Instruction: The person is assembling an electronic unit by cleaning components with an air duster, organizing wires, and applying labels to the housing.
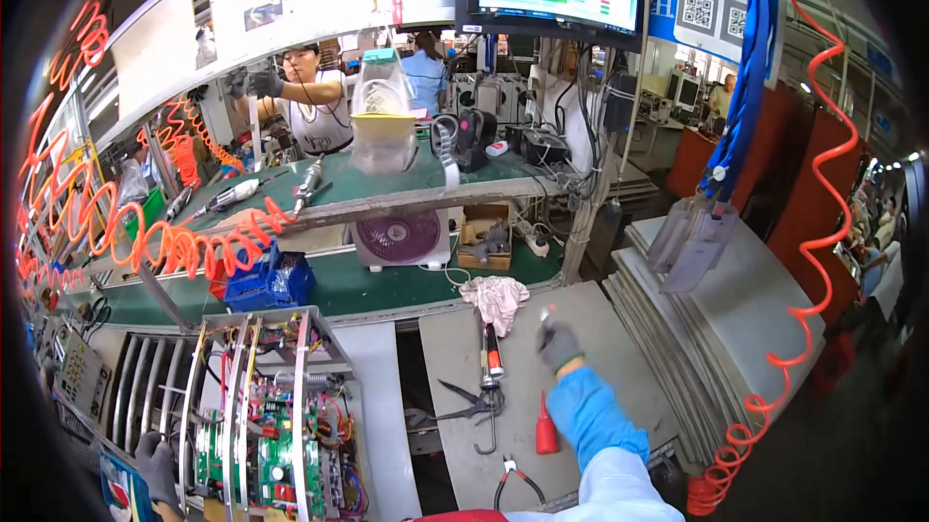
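My right hand (558, 347), in a grey glove and blue sleeve, reaches out over the grey board (619, 367). Its fingers are closed on a small pale object (548, 313) whose kind I cannot make out. Near it lie a caulking gun (491, 398), a red squeeze bottle (547, 428) and red-handled cutting pliers (511, 469). My left hand (155, 462), also grey-gloved, is at the lower left beside an open metal chassis (232, 425) with green circuit boards (281, 449). How its fingers are set is unclear.
A crumpled pink rag (495, 301) lies beyond the caulking gun. Stacked grey panels (677, 367) stand at the right. Coiled red hoses hang on both sides. A blue bin (266, 280) and a fan (399, 237) occupy the shelf. Across the bench, a co-worker (317, 106) raises gloved hands.
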Tool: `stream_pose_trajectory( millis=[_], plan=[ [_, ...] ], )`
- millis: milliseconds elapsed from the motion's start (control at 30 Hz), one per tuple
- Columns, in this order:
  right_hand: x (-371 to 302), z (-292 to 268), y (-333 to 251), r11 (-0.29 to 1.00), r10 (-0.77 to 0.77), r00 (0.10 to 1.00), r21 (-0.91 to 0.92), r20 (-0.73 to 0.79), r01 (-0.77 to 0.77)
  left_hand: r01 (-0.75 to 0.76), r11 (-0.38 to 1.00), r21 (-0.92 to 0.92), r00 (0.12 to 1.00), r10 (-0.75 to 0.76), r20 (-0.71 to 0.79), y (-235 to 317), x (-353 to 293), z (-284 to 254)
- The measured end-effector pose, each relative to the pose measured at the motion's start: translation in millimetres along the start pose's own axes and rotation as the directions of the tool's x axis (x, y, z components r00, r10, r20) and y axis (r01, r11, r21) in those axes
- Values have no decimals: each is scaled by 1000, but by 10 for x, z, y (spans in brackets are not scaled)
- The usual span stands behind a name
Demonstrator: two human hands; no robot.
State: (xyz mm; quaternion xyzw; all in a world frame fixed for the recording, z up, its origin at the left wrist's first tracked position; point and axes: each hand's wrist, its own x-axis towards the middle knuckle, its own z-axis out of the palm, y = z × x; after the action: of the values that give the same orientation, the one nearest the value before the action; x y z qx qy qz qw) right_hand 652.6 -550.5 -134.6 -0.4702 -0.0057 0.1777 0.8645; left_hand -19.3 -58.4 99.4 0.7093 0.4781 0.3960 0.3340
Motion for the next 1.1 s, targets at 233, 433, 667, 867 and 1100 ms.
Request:
stream_pose_trajectory(
  millis=[233,433,667,867,1100],
  plan=[
    [-2474,454,1250,653,749,662,161,5,-740,-28,999,40,983,20,180,-1229,-131,-567],
    [-3742,953,1511,722,666,745,227,27,-653,-186,980,-69,885,197,422,-480,-295,-278],
    [-5060,1830,1489,813,546,833,184,86,-552,-138,985,104,929,92,359,-609,-591,-442],
    [-5563,2120,1917,925,370,921,-141,122,-353,-224,957,-186,957,252,143,-791,-943,-399],
    [-5683,2596,2032,992,-50,980,-104,194,72,-652,745,-140,757,650,-67,-1074,-750,-421]
  ],
)
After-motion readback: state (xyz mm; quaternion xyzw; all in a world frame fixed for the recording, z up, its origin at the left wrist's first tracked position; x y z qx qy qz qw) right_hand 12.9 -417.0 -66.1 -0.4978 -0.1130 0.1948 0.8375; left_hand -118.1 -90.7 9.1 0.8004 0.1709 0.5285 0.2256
